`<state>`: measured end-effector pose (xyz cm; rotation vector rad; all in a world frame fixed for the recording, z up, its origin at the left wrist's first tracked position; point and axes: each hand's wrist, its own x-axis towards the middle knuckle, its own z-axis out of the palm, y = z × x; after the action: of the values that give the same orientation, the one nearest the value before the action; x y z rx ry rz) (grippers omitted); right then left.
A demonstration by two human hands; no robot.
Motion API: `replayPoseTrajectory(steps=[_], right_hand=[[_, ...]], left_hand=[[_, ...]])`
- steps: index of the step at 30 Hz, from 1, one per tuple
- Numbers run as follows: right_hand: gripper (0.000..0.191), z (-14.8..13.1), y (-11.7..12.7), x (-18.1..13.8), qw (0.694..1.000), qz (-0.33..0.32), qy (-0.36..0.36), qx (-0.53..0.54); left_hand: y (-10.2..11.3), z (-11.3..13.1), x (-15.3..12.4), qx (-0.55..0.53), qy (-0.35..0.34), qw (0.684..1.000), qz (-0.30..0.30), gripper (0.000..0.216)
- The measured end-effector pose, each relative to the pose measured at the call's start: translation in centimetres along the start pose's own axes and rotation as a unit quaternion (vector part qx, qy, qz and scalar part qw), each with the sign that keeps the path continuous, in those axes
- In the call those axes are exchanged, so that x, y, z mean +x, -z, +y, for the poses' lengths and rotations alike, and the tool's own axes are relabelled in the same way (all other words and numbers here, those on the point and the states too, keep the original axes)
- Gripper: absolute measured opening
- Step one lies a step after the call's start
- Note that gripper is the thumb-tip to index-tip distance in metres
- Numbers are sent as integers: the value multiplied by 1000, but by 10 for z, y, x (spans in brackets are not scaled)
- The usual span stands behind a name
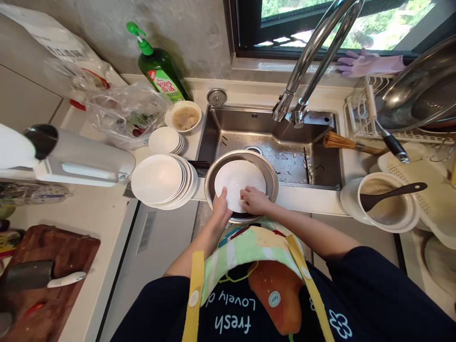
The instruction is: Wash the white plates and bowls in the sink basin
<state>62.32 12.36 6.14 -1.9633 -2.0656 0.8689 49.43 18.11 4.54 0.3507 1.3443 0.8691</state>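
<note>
While I watch remotely, the left hand (221,207) pinches the edge of a white plate (239,183) held over a steel basin (274,180) at lower centre; the right hand (254,200) lies pressed on the plate's face, its grip unclear. Left of them stands a tall stack of white plates (156,179); farther up sit a smaller stack (164,140), a bowl with murky residue (185,118) and the steel sink (228,128).

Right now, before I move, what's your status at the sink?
Left hand and right hand on white plate, in steel basin. Stacked white plates just left.
</note>
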Motion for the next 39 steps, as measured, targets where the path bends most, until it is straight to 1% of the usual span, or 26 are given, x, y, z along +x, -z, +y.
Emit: replayPoseTrajectory(steps=[4,7,10,12,14,17,19,23,26,28,30,35,37,39], right_hand=[[25,-1,0,0,992,-12,-104,-73],[30,-1,1,1,983,-34,-161,-84],[32,1,9,3,976,-48,-197,-82],[32,5,15,6,974,-32,-206,-88],[32,9,21,12,975,3,-198,-98],[30,17,25,20,979,63,-162,-108],[28,20,25,26,979,94,-141,-115],[28,25,22,37,975,151,-116,-117],[28,27,15,48,969,204,-109,-92],[31,28,7,55,965,228,-107,-76],[35,29,-3,60,966,231,-92,-71],[47,29,-29,61,975,203,-19,-87],[51,28,-35,57,976,196,7,-98],[53,25,-37,50,979,175,31,-104]], left_hand=[[0,-1,6,49,-8,999,12,44],[-3,-3,13,83,-23,996,33,48],[-5,-7,18,93,-82,992,34,50],[-5,-10,19,104,-126,986,43,50],[-5,-12,18,124,-156,978,60,48],[-4,-16,16,159,-175,968,80,46],[-5,-17,16,165,-171,968,86,44],[-9,-17,17,139,-158,973,99,40],[-13,-15,18,149,-137,971,123,32],[-16,-15,18,163,-120,969,140,28],[-17,-15,18,174,-109,967,149,27],[-19,-14,17,189,-99,965,153,20],[-19,-13,17,191,-98,965,153,17],[-18,-11,17,193,-100,965,150,16]])
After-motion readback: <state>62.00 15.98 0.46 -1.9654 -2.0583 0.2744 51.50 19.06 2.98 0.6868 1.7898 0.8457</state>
